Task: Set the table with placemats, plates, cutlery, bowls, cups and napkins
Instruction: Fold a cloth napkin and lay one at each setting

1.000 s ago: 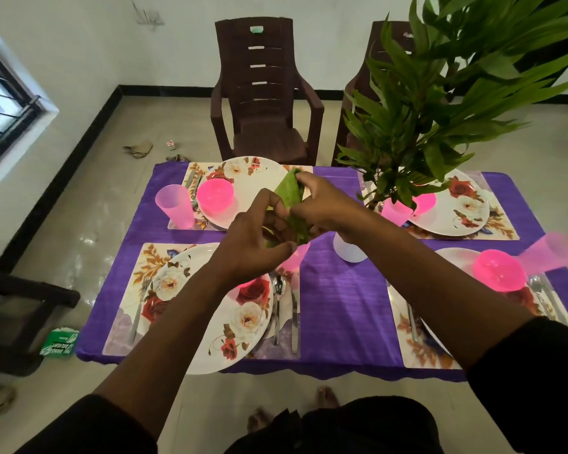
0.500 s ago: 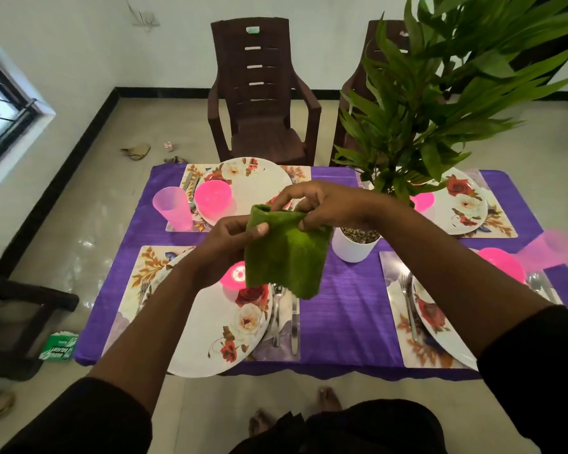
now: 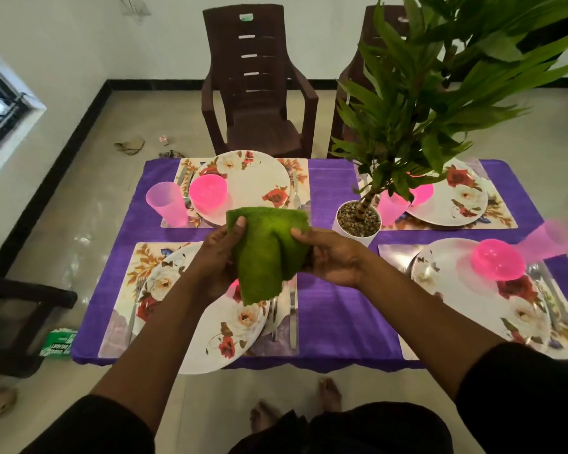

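Above the near-left floral plate (image 3: 210,322) on the bench (image 3: 335,309), you hold the green napkin (image 3: 269,253) spread out, your left hand (image 3: 217,257) and right hand (image 3: 332,257) each pinching an upper corner.

fuzzy matt green cloth napkin (image 3: 266,253), glossy floral plate (image 3: 217,326), translucent pink plastic cup (image 3: 167,202), purple tablecloth (image 3: 335,309)

A potted plant (image 3: 358,221) (white pot, pebbled top) stands mid-table; two brown chairs (image 3: 259,90) face the far side.
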The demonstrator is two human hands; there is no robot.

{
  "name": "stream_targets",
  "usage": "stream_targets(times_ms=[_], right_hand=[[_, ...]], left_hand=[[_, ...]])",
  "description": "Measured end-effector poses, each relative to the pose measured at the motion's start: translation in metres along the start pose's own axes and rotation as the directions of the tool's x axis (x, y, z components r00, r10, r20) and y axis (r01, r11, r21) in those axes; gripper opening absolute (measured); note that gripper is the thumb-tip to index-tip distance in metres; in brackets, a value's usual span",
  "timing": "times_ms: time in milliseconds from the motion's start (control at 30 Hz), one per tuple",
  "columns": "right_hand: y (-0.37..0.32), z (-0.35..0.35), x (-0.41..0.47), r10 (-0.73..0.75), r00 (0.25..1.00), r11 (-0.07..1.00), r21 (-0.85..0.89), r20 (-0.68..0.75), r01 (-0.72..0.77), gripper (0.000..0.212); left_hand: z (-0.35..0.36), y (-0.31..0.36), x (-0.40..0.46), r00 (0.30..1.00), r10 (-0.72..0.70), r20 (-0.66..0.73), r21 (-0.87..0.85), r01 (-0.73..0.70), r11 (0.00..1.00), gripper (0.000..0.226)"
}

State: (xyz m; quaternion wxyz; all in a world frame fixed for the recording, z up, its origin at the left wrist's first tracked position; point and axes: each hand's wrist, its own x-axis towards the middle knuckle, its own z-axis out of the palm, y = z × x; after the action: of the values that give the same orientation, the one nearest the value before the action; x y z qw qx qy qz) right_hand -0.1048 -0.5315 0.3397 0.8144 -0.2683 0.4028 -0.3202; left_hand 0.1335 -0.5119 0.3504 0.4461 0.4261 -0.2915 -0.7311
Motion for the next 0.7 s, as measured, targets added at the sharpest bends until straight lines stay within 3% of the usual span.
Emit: stream_targets(times_ms=[67, 167, 367, 533, 700], right_hand=[[0.004, -0.002, 0.001, 0.003, 1.000, 0.998, -0.057, 0.006, -0.003, 0.046], [0.012, -0.008, 0.001, 0.004, 0.991, 0.967, -0.251, -0.135, -0.038, 0.044], [0.049, -0.037, -0.011, -0.056, 0.929, 0.920, -0.381, -0.366, -0.094, 0.047], [0.085, -0.067, -0.029, -0.103, 0.884, 0.862, -0.484, -0.456, -0.149, 0.060], [0.115, -0.089, -0.047, -0.311, 0.832, 0.733, -0.673, -0.459, -0.097, 0.087]], left_hand=[[-0.002, -0.005, 0.001, 0.999, -0.046, 0.008, 0.001, 0.046, 0.999, 0.045], [-0.004, -0.018, 0.002, 0.989, -0.150, -0.007, 0.048, 0.150, 0.988, 0.043], [-0.001, -0.065, 0.006, 0.958, -0.190, -0.217, 0.468, 0.272, 0.841, 0.056], [0.013, -0.118, 0.000, 0.983, 0.047, -0.177, 0.696, 0.091, 0.713, 0.085], [0.025, -0.156, -0.001, 0.994, 0.089, -0.058, 0.857, 0.004, 0.515, 0.077]])
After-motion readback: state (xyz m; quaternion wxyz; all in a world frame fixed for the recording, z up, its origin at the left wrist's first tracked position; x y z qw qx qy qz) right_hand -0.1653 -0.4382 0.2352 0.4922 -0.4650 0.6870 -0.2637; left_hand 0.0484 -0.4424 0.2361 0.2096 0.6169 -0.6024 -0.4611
